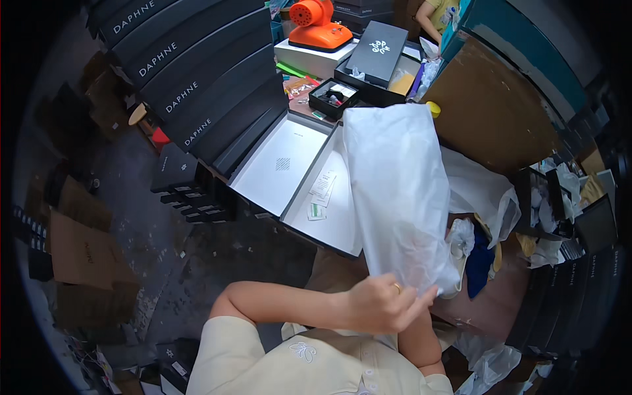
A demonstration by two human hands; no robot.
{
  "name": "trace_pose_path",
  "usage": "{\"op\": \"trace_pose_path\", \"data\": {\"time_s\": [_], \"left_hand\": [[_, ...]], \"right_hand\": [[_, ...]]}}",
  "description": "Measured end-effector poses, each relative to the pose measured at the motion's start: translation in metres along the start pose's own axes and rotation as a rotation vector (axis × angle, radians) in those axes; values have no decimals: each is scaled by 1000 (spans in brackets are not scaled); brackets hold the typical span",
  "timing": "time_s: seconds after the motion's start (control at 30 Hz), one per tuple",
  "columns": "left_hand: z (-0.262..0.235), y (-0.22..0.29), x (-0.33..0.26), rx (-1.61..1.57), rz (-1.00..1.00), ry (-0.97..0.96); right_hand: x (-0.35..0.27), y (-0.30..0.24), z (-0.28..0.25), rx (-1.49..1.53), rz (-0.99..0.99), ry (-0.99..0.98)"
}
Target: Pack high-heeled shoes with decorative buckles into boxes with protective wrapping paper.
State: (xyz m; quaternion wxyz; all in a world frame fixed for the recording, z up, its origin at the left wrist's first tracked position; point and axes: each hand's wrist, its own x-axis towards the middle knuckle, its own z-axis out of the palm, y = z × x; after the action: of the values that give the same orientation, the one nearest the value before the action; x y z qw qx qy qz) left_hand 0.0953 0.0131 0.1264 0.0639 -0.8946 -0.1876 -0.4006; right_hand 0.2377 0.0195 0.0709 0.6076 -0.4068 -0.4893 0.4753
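Observation:
A translucent white dust bag [398, 171] hangs in front of me, its upper part over the right side of an open black box [322, 224]. My left hand [382, 304], with a ring on one finger, is closed on the bag's near edge. My right hand [421, 255] shows only faintly through the bag's cloth, seemingly inside it, so its fingers cannot be made out. Paper cards [322, 187] lie in the box's white interior. To its left sits the white-lined other half of the box [280, 161].
Tall stacks of black boxes [197, 85] stand at the left. Behind are an orange fan [319, 26], a small black box [334, 99] and a closed black box [376, 52]. At the right lie a dark blue item [482, 266] and white wrapping [484, 191]. Another person [434, 20] is far off.

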Motion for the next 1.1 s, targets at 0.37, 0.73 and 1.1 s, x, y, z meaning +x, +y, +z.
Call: {"op": "trace_pose_path", "data": {"time_s": [0.37,0.73,1.1], "left_hand": [[-30,-67,-45,-1028,-1118,725],[-69,-169,-68,-479,-1049,985],[-16,-131,-121,-96,-696,-225]], "right_hand": [[37,-4,52,-499,-379,-192],[58,3,86,-798,-507,-683],[76,34,101,32,149,-275]]}}
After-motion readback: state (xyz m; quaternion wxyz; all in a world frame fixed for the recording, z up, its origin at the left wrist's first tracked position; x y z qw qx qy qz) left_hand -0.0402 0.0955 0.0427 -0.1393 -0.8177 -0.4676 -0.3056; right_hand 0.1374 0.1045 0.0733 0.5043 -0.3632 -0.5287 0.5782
